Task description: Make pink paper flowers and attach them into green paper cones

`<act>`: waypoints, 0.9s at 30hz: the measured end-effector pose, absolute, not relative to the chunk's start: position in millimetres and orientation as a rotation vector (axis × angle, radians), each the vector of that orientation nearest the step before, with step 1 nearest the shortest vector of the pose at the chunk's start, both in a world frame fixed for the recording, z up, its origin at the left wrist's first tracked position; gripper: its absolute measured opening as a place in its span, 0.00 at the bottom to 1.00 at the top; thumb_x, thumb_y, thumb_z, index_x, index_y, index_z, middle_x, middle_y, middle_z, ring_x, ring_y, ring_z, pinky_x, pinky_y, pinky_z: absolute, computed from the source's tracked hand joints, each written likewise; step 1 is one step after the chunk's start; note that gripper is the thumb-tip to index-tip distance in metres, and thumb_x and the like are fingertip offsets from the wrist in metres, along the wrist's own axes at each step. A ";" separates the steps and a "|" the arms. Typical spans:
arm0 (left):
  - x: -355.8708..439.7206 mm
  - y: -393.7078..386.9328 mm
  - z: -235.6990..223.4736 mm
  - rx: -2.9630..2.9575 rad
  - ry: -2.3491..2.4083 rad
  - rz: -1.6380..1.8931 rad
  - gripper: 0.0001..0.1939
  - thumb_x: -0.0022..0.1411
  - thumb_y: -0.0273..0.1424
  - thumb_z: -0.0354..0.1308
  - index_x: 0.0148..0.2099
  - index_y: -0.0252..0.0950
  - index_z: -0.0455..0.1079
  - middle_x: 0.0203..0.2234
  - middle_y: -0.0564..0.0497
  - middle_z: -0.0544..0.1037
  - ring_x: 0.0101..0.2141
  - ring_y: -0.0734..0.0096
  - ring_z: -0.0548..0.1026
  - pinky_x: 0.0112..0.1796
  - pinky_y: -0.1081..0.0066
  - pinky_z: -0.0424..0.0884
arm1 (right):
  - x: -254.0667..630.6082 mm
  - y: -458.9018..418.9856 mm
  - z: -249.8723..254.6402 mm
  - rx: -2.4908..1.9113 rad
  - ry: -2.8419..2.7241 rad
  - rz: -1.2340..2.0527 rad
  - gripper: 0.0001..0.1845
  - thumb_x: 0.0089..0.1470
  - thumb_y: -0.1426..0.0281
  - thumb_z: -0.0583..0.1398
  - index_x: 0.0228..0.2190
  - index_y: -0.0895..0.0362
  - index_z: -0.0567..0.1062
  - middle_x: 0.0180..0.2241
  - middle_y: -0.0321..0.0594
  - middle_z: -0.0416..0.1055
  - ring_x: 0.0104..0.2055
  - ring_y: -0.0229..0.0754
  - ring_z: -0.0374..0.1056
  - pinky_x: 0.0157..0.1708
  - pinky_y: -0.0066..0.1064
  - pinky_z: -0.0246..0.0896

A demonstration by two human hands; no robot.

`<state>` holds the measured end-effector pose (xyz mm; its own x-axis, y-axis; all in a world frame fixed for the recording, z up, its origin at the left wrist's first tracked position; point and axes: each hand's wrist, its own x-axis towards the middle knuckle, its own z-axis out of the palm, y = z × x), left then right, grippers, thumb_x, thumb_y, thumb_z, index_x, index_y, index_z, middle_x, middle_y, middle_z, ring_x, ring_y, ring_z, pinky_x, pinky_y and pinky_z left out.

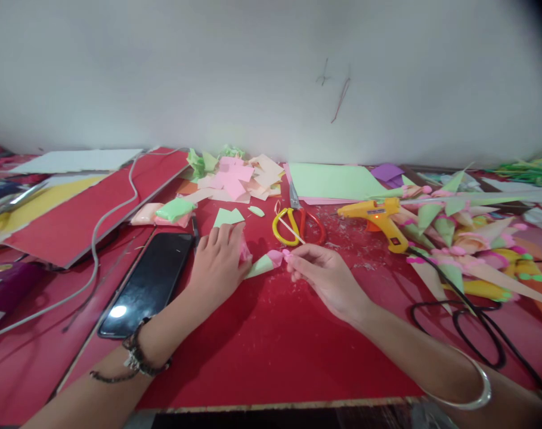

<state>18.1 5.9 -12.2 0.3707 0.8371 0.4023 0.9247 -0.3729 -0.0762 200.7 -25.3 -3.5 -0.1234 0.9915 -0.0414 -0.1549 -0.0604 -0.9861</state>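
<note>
My left hand (pixel 220 257) lies palm down with its fingers bent over a pink plastic packet (pixel 244 249), mostly hidden beneath it. Beside its thumb, a pale green paper cone (pixel 260 266) with a pink top lies on the red table. My right hand (pixel 327 275) is closed in a pinch at the cone's pink end, holding a thin white stick (pixel 292 229) that points up and away. A small pink lump (pixel 286 255) shows at its fingertips. Just beyond are scissors (pixel 299 224) with yellow and red handles.
A yellow glue gun (pixel 378 218) with a black cord stands right, near a pile of paper flowers (pixel 458 238). A phone (pixel 148 283) lies left. Clay packets (pixel 175 210), pink paper pieces (pixel 232 177) and green sheets (pixel 335 180) are farther back, before the wall.
</note>
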 end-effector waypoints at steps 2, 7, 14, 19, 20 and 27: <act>20.3 3.4 -13.7 -2.402 -1.521 -0.462 0.24 0.57 0.35 0.47 0.54 0.31 0.56 0.46 0.40 0.66 0.43 0.55 0.64 0.40 0.61 0.62 | 200.3 -25.3 -2.0 -1.086 -1.144 1.403 0.07 0.40 0.67 0.63 0.21 0.57 0.71 0.17 0.30 0.65 0.20 0.29 0.60 0.23 0.23 0.57; 28.6 -2.6 -11.9 -2.509 -1.440 -0.581 0.21 0.60 0.37 0.45 0.52 0.33 0.58 0.46 0.41 0.65 0.45 0.57 0.62 0.42 0.60 0.61 | 201.2 -24.3 -2.0 -1.093 -1.179 1.409 0.08 0.41 0.67 0.63 0.21 0.58 0.69 0.17 0.30 0.66 0.20 0.29 0.60 0.22 0.23 0.57; 34.2 -6.7 -9.1 -2.684 -1.397 -0.547 0.17 0.59 0.37 0.45 0.48 0.34 0.61 0.44 0.44 0.66 0.43 0.59 0.62 0.41 0.61 0.61 | 203.5 -22.8 -5.6 -1.041 -1.181 1.422 0.08 0.48 0.67 0.58 0.23 0.58 0.72 0.21 0.33 0.68 0.20 0.28 0.61 0.22 0.23 0.58; 34.0 -5.6 -11.0 -2.712 -1.379 -0.560 0.17 0.59 0.37 0.45 0.48 0.34 0.61 0.42 0.45 0.68 0.42 0.61 0.63 0.41 0.61 0.61 | 202.2 -22.6 -5.4 -1.097 -1.128 1.439 0.06 0.40 0.69 0.63 0.24 0.57 0.71 0.20 0.31 0.67 0.21 0.29 0.62 0.25 0.24 0.61; 33.9 -5.3 -11.3 -2.713 -1.378 -0.564 0.17 0.59 0.37 0.45 0.48 0.33 0.61 0.42 0.44 0.68 0.42 0.61 0.63 0.41 0.61 0.61 | 202.0 -22.5 -5.7 -1.098 -1.117 1.447 0.07 0.39 0.69 0.63 0.24 0.57 0.70 0.21 0.31 0.67 0.21 0.29 0.63 0.26 0.24 0.61; 34.2 -6.7 -11.0 -2.677 -1.373 -0.556 0.17 0.57 0.37 0.48 0.47 0.34 0.61 0.42 0.45 0.68 0.42 0.59 0.63 0.39 0.61 0.61 | 203.9 -21.7 -10.1 -1.017 -1.106 1.483 0.08 0.42 0.70 0.62 0.30 0.55 0.73 0.25 0.32 0.68 0.24 0.29 0.64 0.31 0.26 0.63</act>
